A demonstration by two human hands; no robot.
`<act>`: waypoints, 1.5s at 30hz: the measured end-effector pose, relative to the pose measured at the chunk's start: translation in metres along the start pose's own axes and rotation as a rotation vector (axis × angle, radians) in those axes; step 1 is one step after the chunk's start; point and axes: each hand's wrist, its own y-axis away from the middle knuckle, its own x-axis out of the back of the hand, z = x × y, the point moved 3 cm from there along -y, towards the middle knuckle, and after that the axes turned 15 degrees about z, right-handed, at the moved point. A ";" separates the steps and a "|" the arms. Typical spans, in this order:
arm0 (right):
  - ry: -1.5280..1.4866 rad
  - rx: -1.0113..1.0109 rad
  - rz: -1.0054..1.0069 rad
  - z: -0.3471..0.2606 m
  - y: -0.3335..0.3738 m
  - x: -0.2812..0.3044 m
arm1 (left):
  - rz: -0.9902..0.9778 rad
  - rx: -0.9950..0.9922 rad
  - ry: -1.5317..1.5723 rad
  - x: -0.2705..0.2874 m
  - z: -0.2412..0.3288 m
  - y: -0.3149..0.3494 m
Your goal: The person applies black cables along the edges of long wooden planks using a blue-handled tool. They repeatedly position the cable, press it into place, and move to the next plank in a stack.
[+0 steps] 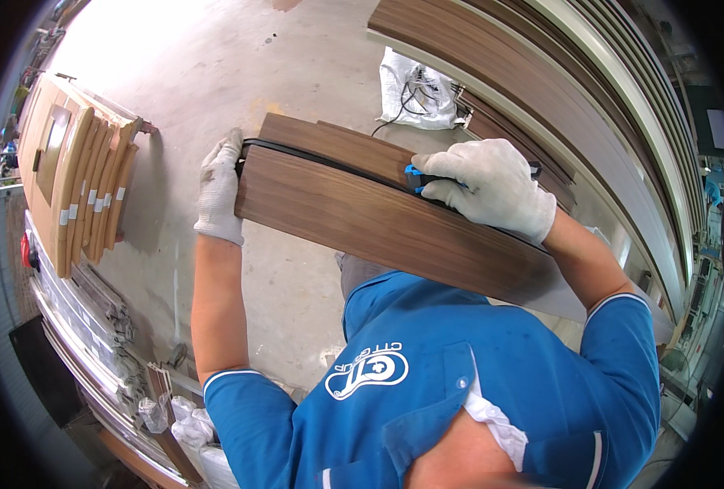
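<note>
A long brown wood-grain board [354,213] lies at a slant in front of my body, with a black strip or groove [321,163] along its length. My left hand [220,191], in a white glove, grips the board's left end, its fingers partly hidden behind the edge. In its white glove, my right hand [496,181] is closed around a small black tool with blue parts [414,173]. The tool rests on the black line, right of the board's middle. Its exact kind is mostly hidden by my fingers.
Long brown and pale profiles [525,81] are stacked at the right. A white sack [415,90] with black cord lies beyond the board. Several tan panels [77,175] stand at the left, above wrapped lengths [93,326] lower down. Grey concrete floor [215,73] lies between.
</note>
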 end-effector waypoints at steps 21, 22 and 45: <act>-0.008 0.050 -0.088 -0.038 -0.117 -0.072 | -0.065 0.055 0.171 -0.002 0.003 0.007; -0.018 0.070 -0.068 -0.041 -0.122 -0.074 | -0.074 0.069 0.188 -0.002 0.004 0.008; -0.004 0.046 -0.120 -0.050 -0.149 -0.090 | -0.111 -0.022 0.228 0.001 -0.003 0.004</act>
